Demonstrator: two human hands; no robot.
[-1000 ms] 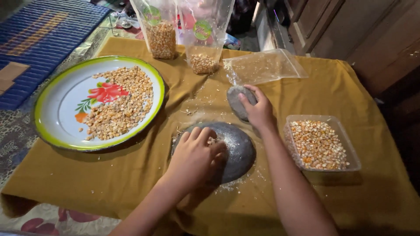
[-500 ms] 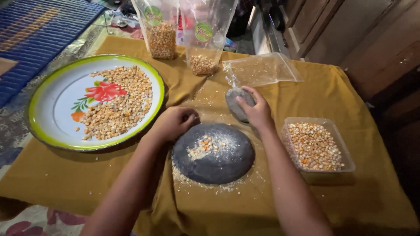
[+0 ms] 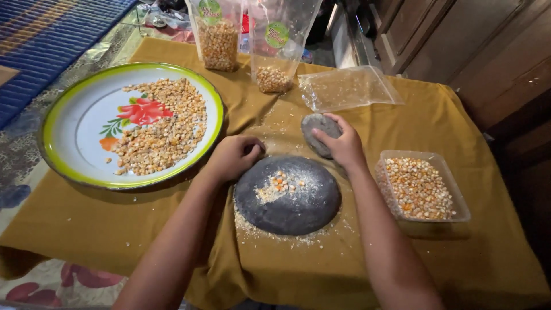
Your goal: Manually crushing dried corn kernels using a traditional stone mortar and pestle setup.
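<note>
- The right hand (image 3: pixel 343 144) is wrapped around a small grey stone (image 3: pixel 317 131), which lies on the cloth (image 3: pixel 459 120) just beyond the round flat stone (image 3: pixel 288 194).
- The left hand (image 3: pixel 232 156) is curled into a loose fist at the flat stone's upper left edge; whether it holds anything cannot be told.
- A few corn kernels (image 3: pixel 279 182) and pale meal lie on the flat stone.
- A big flowered plate (image 3: pixel 69 115) of kernels sits left, a clear tub (image 3: pixel 422 188) of kernels right.
- Two upright bags (image 3: pixel 218 34) of corn and a flat empty bag (image 3: pixel 349 87) stand beyond.
</note>
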